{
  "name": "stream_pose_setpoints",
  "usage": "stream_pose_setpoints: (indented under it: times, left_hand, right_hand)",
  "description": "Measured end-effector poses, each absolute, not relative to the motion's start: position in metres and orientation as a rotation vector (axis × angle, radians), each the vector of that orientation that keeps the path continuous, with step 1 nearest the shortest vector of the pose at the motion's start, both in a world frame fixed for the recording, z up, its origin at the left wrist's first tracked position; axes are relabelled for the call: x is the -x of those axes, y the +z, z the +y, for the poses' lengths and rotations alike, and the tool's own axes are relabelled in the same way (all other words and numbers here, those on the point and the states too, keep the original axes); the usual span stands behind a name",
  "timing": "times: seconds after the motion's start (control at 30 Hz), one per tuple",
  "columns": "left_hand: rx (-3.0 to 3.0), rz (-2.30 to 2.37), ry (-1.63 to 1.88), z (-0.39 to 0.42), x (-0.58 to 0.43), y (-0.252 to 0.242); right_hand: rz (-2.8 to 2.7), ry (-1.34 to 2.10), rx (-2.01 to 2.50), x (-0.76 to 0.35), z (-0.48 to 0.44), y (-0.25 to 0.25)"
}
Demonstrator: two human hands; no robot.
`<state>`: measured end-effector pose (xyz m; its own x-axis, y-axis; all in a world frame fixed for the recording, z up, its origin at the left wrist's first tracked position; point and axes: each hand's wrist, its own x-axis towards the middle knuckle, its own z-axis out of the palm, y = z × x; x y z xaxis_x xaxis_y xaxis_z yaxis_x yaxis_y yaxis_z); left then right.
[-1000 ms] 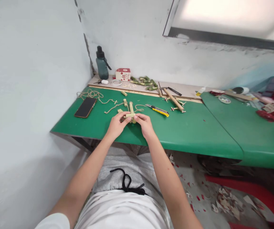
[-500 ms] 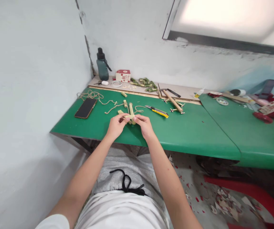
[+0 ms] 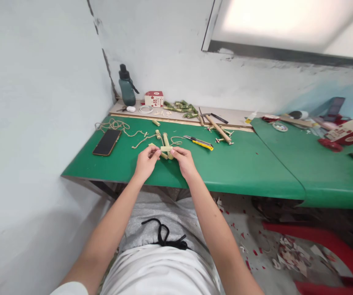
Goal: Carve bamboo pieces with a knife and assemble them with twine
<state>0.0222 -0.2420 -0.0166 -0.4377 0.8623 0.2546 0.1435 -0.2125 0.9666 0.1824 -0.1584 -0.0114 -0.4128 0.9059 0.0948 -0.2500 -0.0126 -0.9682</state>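
Note:
A short, pale bamboo piece lies crosswise between my fingertips, above other bamboo pieces. My left hand is closed at its left end, thumb against forefinger. My right hand pinches its right end. Behind it a longer bamboo tube points away from me, and a smaller bamboo piece with twine on it lies to the left. Thin twine curls out on the right. A yellow utility knife rests beyond my right hand, its blade out.
On the green table lie a phone, a twine bundle and a wooden-handled hammer across small stick assemblies. The back ledge holds a bottle, a box and green bamboo pieces. A red chair stands lower right.
My left fingers have slid toward the left end of the bamboo piece, so more of its face shows. The whole view has shifted slightly; the table items lie as before.

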Motion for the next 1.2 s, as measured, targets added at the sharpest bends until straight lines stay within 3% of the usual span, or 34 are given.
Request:
stream_pose_setpoints:
  times: [0.77, 1.2]
  left_hand:
    - [-1.061, 1.454, 1.830, -0.235, -0.022, -0.023]
    - [-0.786, 1.484, 2.007, -0.232, -0.018, -0.029]
  right_hand:
    - [-1.502, 1.448, 0.736, -0.171, -0.166, -0.013]
    - [-2.189, 0.919, 0.434, -0.173, -0.176, -0.012]
